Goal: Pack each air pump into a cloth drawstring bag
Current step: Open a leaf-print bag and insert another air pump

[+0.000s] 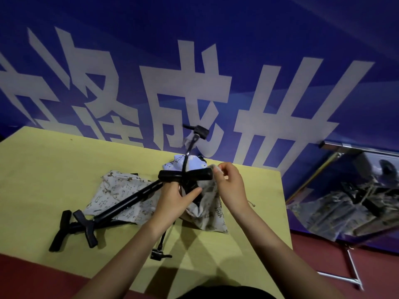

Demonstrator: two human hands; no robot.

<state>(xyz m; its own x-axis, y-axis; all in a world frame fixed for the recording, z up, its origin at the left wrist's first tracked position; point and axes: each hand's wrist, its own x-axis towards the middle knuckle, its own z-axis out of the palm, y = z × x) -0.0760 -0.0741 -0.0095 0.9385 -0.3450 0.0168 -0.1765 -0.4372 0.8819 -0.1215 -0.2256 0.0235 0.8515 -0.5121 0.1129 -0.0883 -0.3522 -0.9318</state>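
Observation:
A black air pump stands in a patterned cloth bag [207, 210] at the table's middle, its T-handle [185, 175] and hose with nozzle [199, 130] sticking up out of the mouth. My left hand [174, 203] grips the pump's body just under the handle. My right hand [228, 184] pinches the bag's upper rim on the right. Two more black pumps [112, 210] lie to the left, partly across another flat cloth bag [121, 190]. A light blue bag [187, 164] lies behind.
The yellow-green table [43, 169] stands against a blue wall banner with large white characters. A loose hose end [159, 253] lies near the front edge. At the right a metal-framed bin [349, 203] holds several packed bags. The floor is red.

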